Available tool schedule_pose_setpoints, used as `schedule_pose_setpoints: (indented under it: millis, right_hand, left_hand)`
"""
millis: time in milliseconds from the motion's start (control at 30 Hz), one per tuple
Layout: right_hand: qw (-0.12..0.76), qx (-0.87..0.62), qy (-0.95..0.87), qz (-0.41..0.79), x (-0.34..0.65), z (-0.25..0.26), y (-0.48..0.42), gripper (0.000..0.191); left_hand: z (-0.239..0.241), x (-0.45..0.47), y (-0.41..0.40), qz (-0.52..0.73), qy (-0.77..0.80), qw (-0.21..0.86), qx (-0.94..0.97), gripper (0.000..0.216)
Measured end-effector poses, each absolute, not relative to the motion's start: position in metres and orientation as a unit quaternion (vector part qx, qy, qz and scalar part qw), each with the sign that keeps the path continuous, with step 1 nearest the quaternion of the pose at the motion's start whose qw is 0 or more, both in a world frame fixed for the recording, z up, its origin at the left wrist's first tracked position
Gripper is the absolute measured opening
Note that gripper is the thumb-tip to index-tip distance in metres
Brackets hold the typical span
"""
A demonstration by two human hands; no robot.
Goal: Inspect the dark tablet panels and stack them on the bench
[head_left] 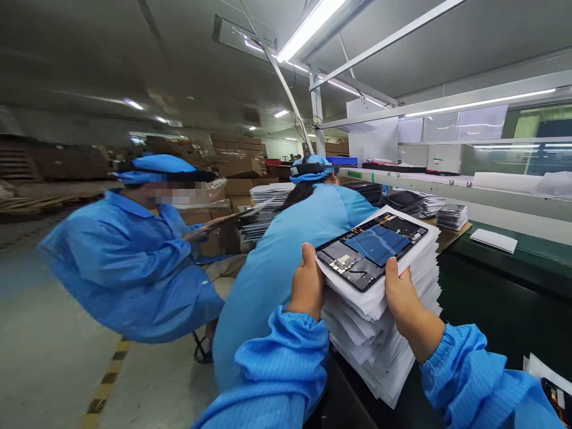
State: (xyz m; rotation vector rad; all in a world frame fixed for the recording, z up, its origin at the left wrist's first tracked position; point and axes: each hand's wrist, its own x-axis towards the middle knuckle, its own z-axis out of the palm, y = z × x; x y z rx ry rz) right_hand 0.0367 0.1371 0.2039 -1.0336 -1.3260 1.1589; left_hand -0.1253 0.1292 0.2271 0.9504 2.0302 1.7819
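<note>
An opened tablet, its battery and circuit boards exposed, lies face up on a white sheet at the top of a tall stack of white wrapped pieces. Around the left edge of tablet and sheet closes my left hand, thumb up along the side. My right hand grips the near right edge, its thumb at the tablet's rim. Most fingers of both hands are hidden beneath the sheet. Whether the sheet rests fully on the stack, I cannot tell.
A dark green bench runs along the right, with a white packet on it. Part of another opened tablet shows at lower right. One co-worker in blue leans close at my left; another sits beyond.
</note>
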Motion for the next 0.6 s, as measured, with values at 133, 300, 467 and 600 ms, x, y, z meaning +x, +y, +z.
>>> schedule_pose_setpoints:
  millis: [133, 300, 467, 600]
  right_hand:
    - [0.529, -0.418, -0.554, 0.488, 0.041, 0.2, 0.138, 0.073]
    - [0.552, -0.431, -0.531, 0.477, 0.078, 0.193, 0.129, 0.075]
    - [0.546, -0.467, -0.506, 0.477, 0.142, 0.165, 0.083, 0.069]
    - [0.508, -0.55, -0.452, 0.485, 0.2, 0.131, 0.037, 0.058]
  left_hand:
    - [0.228, -0.124, 0.126, 0.61, 0.715, 0.142, 0.312, 0.073]
    - [0.199, -0.081, 0.112, 0.713, 0.624, -0.027, 0.318, 0.067]
    - [0.184, -0.033, 0.117, 0.638, 0.607, -0.106, 0.461, 0.076]
    - [0.211, -0.03, 0.133, 0.575, 0.68, -0.061, 0.451, 0.069]
